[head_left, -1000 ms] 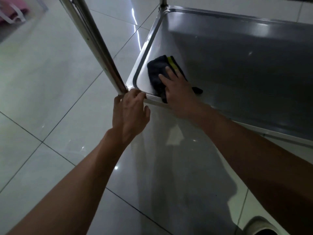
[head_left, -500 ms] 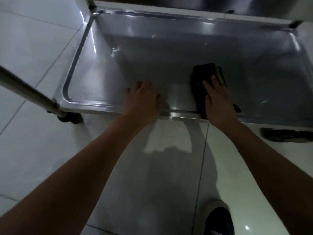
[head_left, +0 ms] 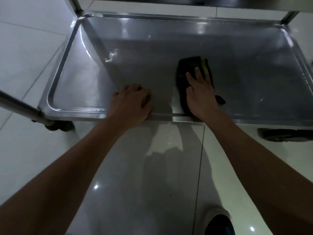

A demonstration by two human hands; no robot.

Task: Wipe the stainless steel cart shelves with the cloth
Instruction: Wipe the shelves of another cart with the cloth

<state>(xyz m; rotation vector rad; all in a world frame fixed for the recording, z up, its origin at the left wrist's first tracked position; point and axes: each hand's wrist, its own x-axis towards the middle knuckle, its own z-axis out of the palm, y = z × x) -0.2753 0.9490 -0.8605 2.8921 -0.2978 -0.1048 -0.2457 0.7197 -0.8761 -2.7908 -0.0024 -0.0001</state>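
The low stainless steel cart shelf (head_left: 169,48) is a shallow tray with a raised rim, lying just above the floor. A dark cloth (head_left: 183,68) with a yellow-green stripe lies on it right of centre, near the front rim. My right hand (head_left: 200,95) presses flat on the cloth with straight fingers and covers most of it. My left hand (head_left: 131,103) rests over the front rim left of the cloth, its fingers bent onto the bare shelf surface.
Cart posts rise at the front left (head_left: 20,107) and at the back corners (head_left: 77,5). A caster (head_left: 59,127) sits under the front left corner. A dark sandal (head_left: 286,134) lies on the tiled floor at right. My foot (head_left: 220,224) is at the bottom.
My right hand has slid the cloth from the shelf's left front corner to right of centre. My left hand left the corner post and now rests on the front rim. The view shifted right.
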